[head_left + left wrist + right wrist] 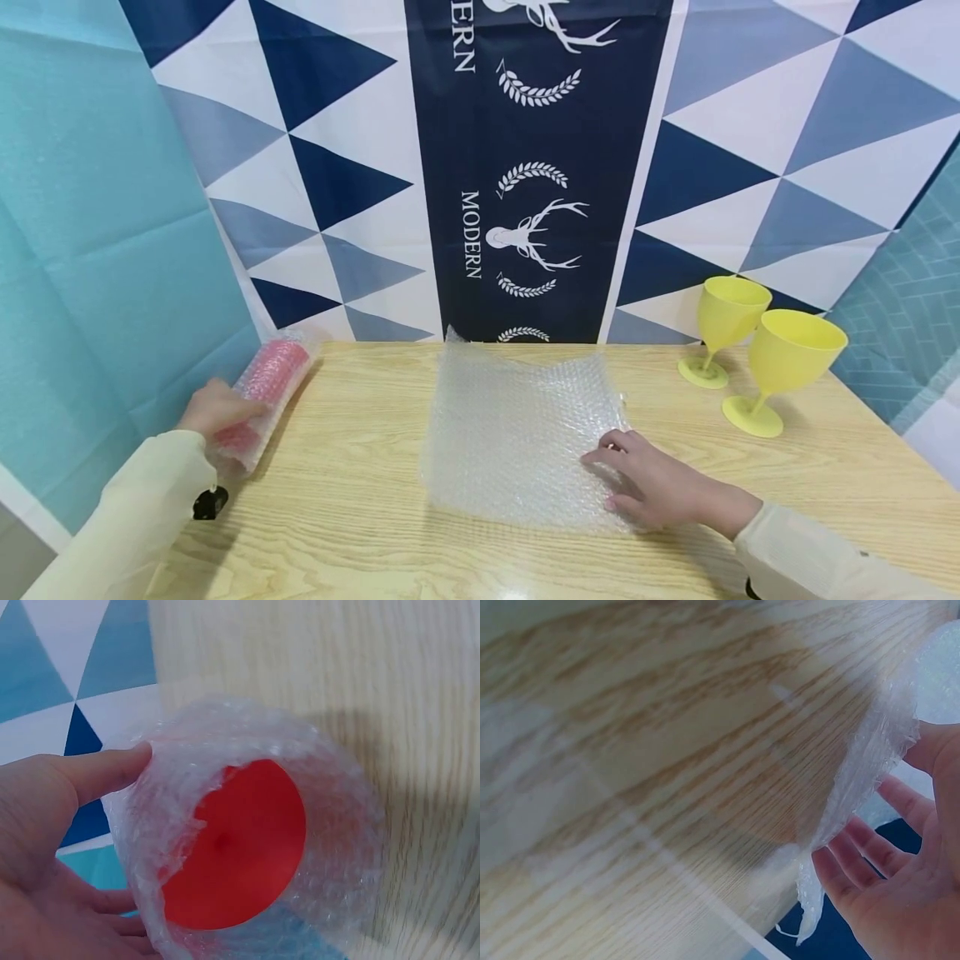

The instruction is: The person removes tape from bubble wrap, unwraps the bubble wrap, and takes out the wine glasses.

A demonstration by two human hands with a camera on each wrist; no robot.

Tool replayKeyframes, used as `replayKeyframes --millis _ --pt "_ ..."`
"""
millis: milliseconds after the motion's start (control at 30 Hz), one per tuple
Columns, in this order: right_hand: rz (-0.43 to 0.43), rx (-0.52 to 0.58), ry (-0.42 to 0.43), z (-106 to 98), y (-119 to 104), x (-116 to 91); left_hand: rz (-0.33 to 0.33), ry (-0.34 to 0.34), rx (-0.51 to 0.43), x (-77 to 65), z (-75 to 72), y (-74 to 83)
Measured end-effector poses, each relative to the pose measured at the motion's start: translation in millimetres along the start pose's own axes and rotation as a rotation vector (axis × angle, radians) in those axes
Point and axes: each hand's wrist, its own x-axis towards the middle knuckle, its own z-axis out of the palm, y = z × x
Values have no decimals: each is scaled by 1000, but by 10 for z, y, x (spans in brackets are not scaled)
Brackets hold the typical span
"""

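Observation:
At the table's left edge my left hand (219, 410) grips a roll of bubble wrap (281, 367) with something red inside. In the left wrist view my thumb lies on the outside of the wrap and the other fingers are around its far side. The roll's near end shows a round red disc (244, 847), like a goblet's foot. My right hand (648, 479) rests at the right edge of a flat clear bubble wrap sheet (517, 433), fingers spread and slightly bent. In the right wrist view its fingertips touch the sheet's edge (862, 765).
Two yellow goblets (795, 350) stand upright at the back right of the wooden table (360, 533). A patterned cloth (360, 167) hangs behind the table, and a plain turquoise one (97, 208) hangs along the left side.

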Motion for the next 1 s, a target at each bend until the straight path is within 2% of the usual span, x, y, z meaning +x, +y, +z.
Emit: replayKeyframes --millis 167,267,467,567,667,800,1000 --pt "15 17 -20 -2 -4 6 -53 -71 -59 -34 -30 2" --pt "27 19 -31 -11 -7 17 -43 -75 -57 -39 -32 -5" --pt "50 21 -45 -24 -12 28 -21 -96 -120 -78 -2 11" --pt "47 13 -40 -25 -13 26 -13 -116 -92 -107 11 72" --pt "39 8 -33 -24 -9 24 11 -142 3 -107 20 160" --pt "38 8 -33 -24 -9 26 33 -184 64 -105 67 259" --pt "53 19 -51 -31 -16 32 53 -219 45 -168 169 359"
